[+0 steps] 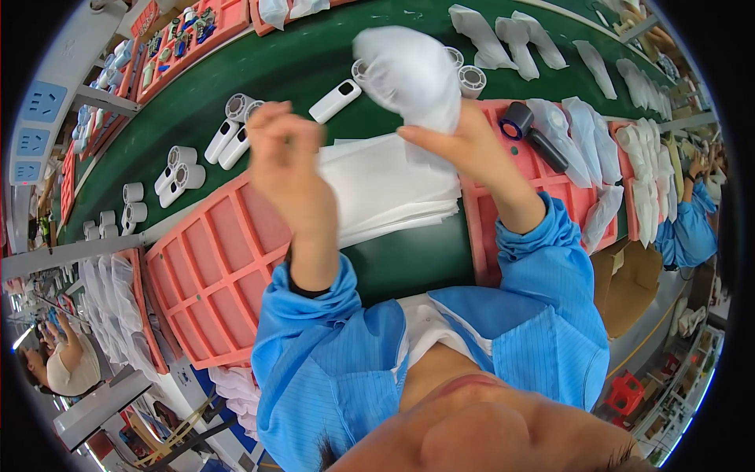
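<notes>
Wrapped item (409, 75) in right hand (456, 141) leaves open room toward left hand (287, 161).

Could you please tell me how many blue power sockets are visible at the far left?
3: the top socket, the middle socket and the bottom socket, lined up along the pale panel. Others may be hidden.

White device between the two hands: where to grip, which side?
Likely the slim handle, from above at its near-left end: that end looks free, while the round head at the far end is partly hidden by the wrapped bundle in the right hand.
</notes>
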